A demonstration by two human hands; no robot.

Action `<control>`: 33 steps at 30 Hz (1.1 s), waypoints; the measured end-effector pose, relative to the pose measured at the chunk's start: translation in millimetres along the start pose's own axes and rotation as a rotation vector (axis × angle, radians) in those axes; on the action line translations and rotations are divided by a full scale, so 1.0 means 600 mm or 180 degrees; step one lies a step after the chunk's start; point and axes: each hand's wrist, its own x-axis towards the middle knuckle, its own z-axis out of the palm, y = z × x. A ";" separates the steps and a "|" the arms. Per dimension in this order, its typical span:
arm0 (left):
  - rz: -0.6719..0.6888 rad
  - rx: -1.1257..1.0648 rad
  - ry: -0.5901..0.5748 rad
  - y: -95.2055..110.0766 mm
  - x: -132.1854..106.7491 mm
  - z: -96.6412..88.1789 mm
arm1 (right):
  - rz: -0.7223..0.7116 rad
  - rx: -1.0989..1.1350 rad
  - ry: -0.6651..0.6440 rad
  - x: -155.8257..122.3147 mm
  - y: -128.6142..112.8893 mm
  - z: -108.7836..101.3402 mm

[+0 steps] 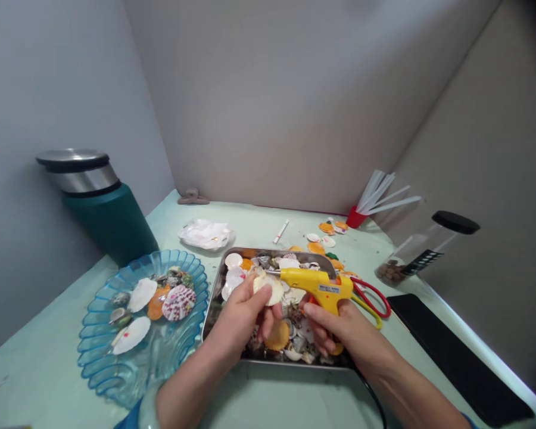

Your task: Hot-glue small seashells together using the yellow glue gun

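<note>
A pale scallop shell (270,290) is pinched between the thumb and fingers of my left hand (243,307). My right hand (339,328) is wrapped round the handle of a yellow hot glue gun (312,281). The gun's metal nozzle points left and reaches the shell's upper edge; whether they touch I cannot tell. Both hands are above a metal tray (295,362) full of loose shells, among them an orange scallop shell (277,335). From the gun's handle a black cord (370,390) runs down toward the front.
Left of the tray lies a blue scalloped glass plate (92,339) bearing several shells. Behind it stands a teal bottle (109,220). Red-handled scissors (382,301), a black flat strip (455,357), a clear jar (413,250) and a red cup (356,218) of glue sticks are on the right.
</note>
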 end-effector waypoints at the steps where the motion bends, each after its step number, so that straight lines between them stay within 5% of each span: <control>1: 0.0013 -0.0004 0.0004 0.000 0.000 0.000 | 0.0013 0.0002 0.0012 0.000 -0.001 0.000; 7: 0.0020 0.0048 0.0103 -0.002 -0.001 -0.003 | 0.0067 0.0075 0.0070 -0.002 -0.006 0.005; 12: 0.0112 -0.0093 0.0612 0.001 0.004 -0.008 | -0.0145 -0.0008 0.0589 -0.002 -0.009 0.003; 18: 0.0193 -0.0060 0.1029 0.005 0.007 -0.009 | -0.0720 -0.1713 0.1310 0.011 -0.016 -0.018; 22: 0.0369 -0.0076 0.1231 0.006 0.006 -0.009 | -0.0894 -0.2783 0.1117 0.026 -0.021 -0.017; 33: 0.0848 -0.0516 0.1740 0.013 0.006 -0.014 | -0.1074 -0.3559 0.0658 0.051 -0.023 0.013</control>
